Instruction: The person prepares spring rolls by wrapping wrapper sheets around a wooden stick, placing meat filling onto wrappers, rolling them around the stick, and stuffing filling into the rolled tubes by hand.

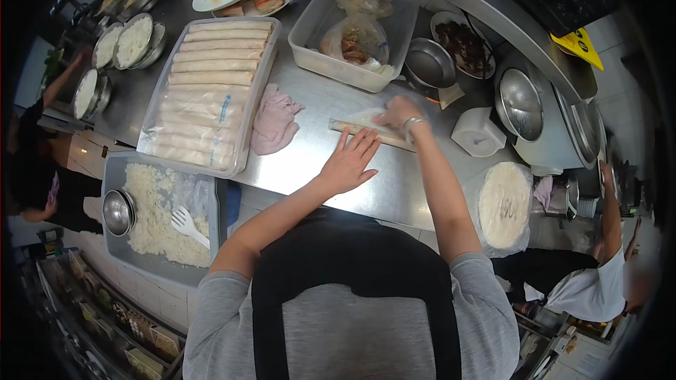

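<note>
A pale, thin spring roll (pixel 339 126) lies on the steel worktop in front of me, slanting down to the right. My left hand (pixel 350 163) is flat with its fingers spread, the fingertips touching the near side of the roll. Just beyond the roll is my right hand (pixel 403 112), blurred by motion, with its fingers bent down and hard to make out. Something whitish and translucent, smeared in the picture, lies under and around that hand. Left of the roll, a crumpled pinkish cloth (pixel 274 119) rests on the worktop.
A plastic tub of finished rolls (pixel 215 67) stands to the left. Behind are a tub with bagged filling (pixel 306 56) and a metal pot (pixel 429 63). A white paper roll (pixel 479 132) and wrapped round wrappers (pixel 504 204) sit right. A grey rice bin (pixel 158 267) is lower left. Other people stand at both sides.
</note>
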A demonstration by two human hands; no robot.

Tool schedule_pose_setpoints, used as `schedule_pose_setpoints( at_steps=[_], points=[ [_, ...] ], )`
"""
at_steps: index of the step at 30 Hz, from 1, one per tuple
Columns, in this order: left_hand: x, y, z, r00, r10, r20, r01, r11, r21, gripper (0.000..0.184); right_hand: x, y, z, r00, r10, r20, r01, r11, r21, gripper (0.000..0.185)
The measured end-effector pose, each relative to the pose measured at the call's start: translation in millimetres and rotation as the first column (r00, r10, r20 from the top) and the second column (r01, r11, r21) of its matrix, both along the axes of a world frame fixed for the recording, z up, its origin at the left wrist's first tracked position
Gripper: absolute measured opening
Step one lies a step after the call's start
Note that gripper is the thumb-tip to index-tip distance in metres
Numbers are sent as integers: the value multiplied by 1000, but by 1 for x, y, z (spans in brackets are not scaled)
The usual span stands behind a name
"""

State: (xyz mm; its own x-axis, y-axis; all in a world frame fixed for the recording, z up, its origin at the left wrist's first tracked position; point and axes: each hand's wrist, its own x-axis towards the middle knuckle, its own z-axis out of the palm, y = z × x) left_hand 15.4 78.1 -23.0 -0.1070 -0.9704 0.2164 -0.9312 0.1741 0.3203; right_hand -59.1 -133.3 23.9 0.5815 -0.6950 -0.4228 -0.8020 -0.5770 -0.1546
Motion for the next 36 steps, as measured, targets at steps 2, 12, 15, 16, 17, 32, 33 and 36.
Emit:
schedule_pose_setpoints(
  at_steps=[2, 12, 15, 16, 17, 32, 33, 36],
  points=[
    [1, 0, 1, 1000, -5, -1, 5, 1000, 3, 71, -5, 9, 3, 998, -12, 56, 13, 1000, -20, 48],
    [-1, 0, 4, 999, 2, -38, -2, 1000, 14, 71, -28, -122, 55, 993, -114, -12, 101, 919, -380, 46],
    [1, 1, 13, 993, -2, -120, -4, 999, -53, 70, -25, -152, 4, 994, -59, 88, 97, 839, -535, 50],
    [1, 0, 22, 993, 12, -121, -17, 999, -46, 70, -19, -146, 14, 995, -46, 87, 85, 845, -528, 50],
    [2, -1, 31, 992, 13, -126, -20, 998, -55, 70, -16, -142, 28, 996, -89, 20, 88, 892, -444, 50],
    [-23, -21, 12, 985, -145, -98, 150, 988, 46, 67, -98, -42, -17, 999, -51, -7, 50, 996, -71, 54],
    [-23, -21, 11, 986, -146, -85, 150, 988, 39, 67, -94, -43, -16, 993, -112, 25, 113, 992, -46, 55],
    [-21, -20, 8, 988, -135, -81, 137, 990, 31, 67, -105, -35, -3, 995, -90, -35, 90, 996, -4, 56]
  ],
)
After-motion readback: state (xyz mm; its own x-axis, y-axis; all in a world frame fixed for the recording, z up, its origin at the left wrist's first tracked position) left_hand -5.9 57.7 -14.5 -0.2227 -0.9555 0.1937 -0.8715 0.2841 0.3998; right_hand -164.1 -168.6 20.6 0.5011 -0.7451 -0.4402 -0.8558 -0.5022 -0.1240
